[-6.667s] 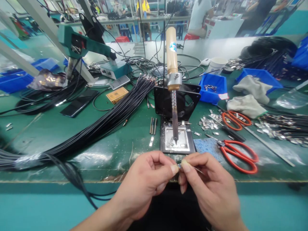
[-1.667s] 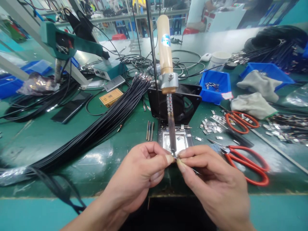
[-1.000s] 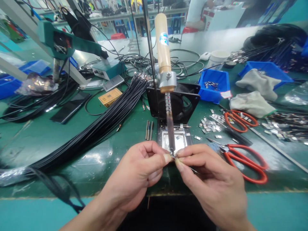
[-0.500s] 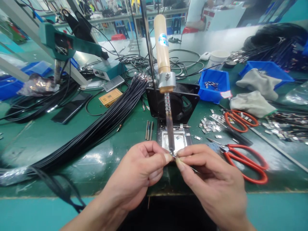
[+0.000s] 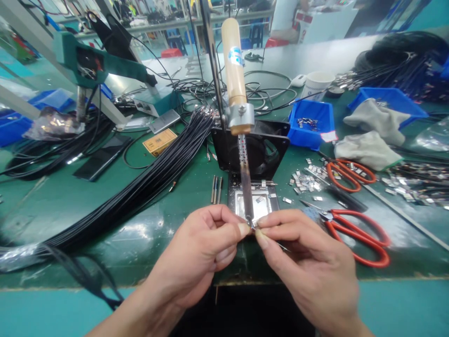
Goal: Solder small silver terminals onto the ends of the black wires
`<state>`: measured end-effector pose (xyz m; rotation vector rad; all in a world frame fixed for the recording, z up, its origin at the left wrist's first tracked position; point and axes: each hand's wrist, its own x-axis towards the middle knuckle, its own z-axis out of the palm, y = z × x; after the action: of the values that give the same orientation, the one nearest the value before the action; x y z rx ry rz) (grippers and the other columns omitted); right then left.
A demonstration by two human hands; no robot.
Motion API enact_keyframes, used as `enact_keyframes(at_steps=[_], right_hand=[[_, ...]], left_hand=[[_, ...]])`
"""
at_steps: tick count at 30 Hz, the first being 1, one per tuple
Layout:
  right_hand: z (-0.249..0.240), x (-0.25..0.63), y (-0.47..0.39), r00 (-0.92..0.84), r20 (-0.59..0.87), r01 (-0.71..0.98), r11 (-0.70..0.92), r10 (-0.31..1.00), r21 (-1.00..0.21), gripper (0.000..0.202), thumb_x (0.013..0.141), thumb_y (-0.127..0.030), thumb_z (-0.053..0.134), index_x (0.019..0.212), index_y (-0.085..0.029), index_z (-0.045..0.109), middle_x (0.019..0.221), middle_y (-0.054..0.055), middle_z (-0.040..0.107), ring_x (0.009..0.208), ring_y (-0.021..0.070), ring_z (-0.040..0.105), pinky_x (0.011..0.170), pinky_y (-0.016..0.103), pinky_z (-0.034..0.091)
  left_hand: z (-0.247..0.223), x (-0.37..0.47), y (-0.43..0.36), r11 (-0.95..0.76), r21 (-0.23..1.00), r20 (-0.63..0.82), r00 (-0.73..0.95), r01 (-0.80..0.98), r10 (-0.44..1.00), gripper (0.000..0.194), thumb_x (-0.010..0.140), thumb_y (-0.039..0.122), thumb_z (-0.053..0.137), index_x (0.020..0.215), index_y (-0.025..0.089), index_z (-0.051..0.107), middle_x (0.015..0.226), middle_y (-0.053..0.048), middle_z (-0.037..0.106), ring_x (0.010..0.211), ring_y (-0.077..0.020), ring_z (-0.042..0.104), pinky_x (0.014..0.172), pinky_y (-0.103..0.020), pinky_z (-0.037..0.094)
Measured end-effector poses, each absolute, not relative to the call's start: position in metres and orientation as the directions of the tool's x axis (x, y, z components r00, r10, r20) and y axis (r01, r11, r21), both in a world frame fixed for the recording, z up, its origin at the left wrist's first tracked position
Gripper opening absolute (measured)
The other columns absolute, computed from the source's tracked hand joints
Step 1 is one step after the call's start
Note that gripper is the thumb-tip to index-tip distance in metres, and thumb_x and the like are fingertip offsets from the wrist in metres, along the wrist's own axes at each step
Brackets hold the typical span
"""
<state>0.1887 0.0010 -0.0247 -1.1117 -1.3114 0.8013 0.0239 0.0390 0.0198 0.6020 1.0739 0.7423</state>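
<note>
A soldering iron (image 5: 238,89) with a wooden handle hangs tip-down in a metal clamp. Right at its tip, my left hand (image 5: 206,243) pinches thumb and forefinger together on something tiny that the fingers mostly hide. My right hand (image 5: 305,257) is closed the same way from the other side, its fingertips almost meeting the left ones. A small shiny bit shows between them, too small to name. Just behind the fingertips lies a shallow metal tray (image 5: 239,206) on a dark base. A black fan (image 5: 228,150) stands behind the iron.
Two red-handled cutting tools (image 5: 368,234) and scattered small metal connectors (image 5: 303,182) lie to the right, near a blue bin (image 5: 312,114) and pale gloves (image 5: 368,150). A thick bundle of black cables (image 5: 140,196) stretches across the left, beside a phone (image 5: 101,157). Someone sits in the background.
</note>
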Motion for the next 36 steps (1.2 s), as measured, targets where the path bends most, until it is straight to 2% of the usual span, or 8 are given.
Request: enact_keyframes(at_steps=[19, 24, 28, 31, 33, 36], right_hand=[[-0.027, 0.191, -0.002, 0.117, 0.324, 0.119, 0.310, 0.939, -0.943, 0.017, 0.085, -0.007, 0.074, 0.086, -0.023, 0.075, 0.093, 0.003, 0.076, 0.083, 0.0167, 0.074, 0.067, 0.026, 0.061], [-0.026, 0.193, -0.007, 0.097, 0.336, 0.147, 0.320, 0.937, -0.936, 0.016, 0.086, -0.008, 0.072, 0.088, -0.023, 0.073, 0.092, 0.003, 0.074, 0.084, 0.0166, 0.072, 0.070, 0.026, 0.061], [-0.023, 0.192, -0.009, 0.124, 0.290, 0.157, 0.270, 0.949, -0.950, 0.011, 0.089, -0.012, 0.070, 0.087, -0.023, 0.070, 0.093, 0.004, 0.073, 0.084, 0.0175, 0.072, 0.070, 0.026, 0.061], [-0.021, 0.190, -0.012, 0.106, 0.226, 0.128, 0.212, 0.968, -0.969, 0.007, 0.093, -0.016, 0.066, 0.088, -0.022, 0.068, 0.084, 0.002, 0.071, 0.071, 0.0153, 0.071, 0.062, 0.024, 0.061], [-0.022, 0.187, -0.015, 0.090, 0.193, 0.108, 0.183, 0.977, -0.977, 0.007, 0.094, -0.018, 0.065, 0.089, -0.022, 0.066, 0.076, 0.000, 0.069, 0.062, 0.0136, 0.069, 0.057, 0.023, 0.059], [-0.026, 0.183, -0.020, 0.104, 0.186, 0.096, 0.176, 0.977, -0.980, 0.006, 0.094, -0.018, 0.065, 0.089, -0.022, 0.065, 0.075, -0.001, 0.069, 0.061, 0.0132, 0.069, 0.056, 0.023, 0.060]], left_hand=[[0.020, 0.026, 0.036, 0.625, 0.744, -0.567, 0.272, -0.235, 0.777, 0.026, 0.077, 0.020, 0.084, 0.065, 0.014, 0.062, 0.049, 0.010, 0.041, 0.043, -0.0021, 0.023, 0.039, -0.014, 0.019], [0.017, 0.023, 0.027, 0.613, 0.770, -0.564, 0.263, -0.175, 0.783, 0.027, 0.082, 0.027, 0.084, 0.070, 0.014, 0.063, 0.049, 0.009, 0.042, 0.042, -0.0033, 0.028, 0.040, -0.015, 0.020], [0.013, 0.019, 0.016, 0.563, 0.820, -0.523, 0.259, -0.107, 0.812, 0.027, 0.084, 0.034, 0.083, 0.075, 0.015, 0.067, 0.058, 0.004, 0.055, 0.044, -0.0053, 0.039, 0.042, -0.017, 0.029], [0.012, 0.019, 0.008, 0.512, 0.855, -0.473, 0.283, -0.079, 0.834, 0.024, 0.087, 0.034, 0.081, 0.078, 0.015, 0.069, 0.073, -0.001, 0.065, 0.051, -0.0068, 0.045, 0.047, -0.019, 0.036], [0.011, 0.020, 0.003, 0.474, 0.878, -0.441, 0.273, -0.063, 0.855, 0.021, 0.089, 0.033, 0.079, 0.081, 0.016, 0.070, 0.078, -0.002, 0.067, 0.054, -0.0080, 0.047, 0.050, -0.020, 0.038], [0.010, 0.024, -0.005, 0.409, 0.911, -0.390, 0.204, -0.058, 0.898, 0.018, 0.092, 0.031, 0.075, 0.083, 0.017, 0.069, 0.083, -0.001, 0.068, 0.059, -0.0092, 0.049, 0.053, -0.021, 0.041]])
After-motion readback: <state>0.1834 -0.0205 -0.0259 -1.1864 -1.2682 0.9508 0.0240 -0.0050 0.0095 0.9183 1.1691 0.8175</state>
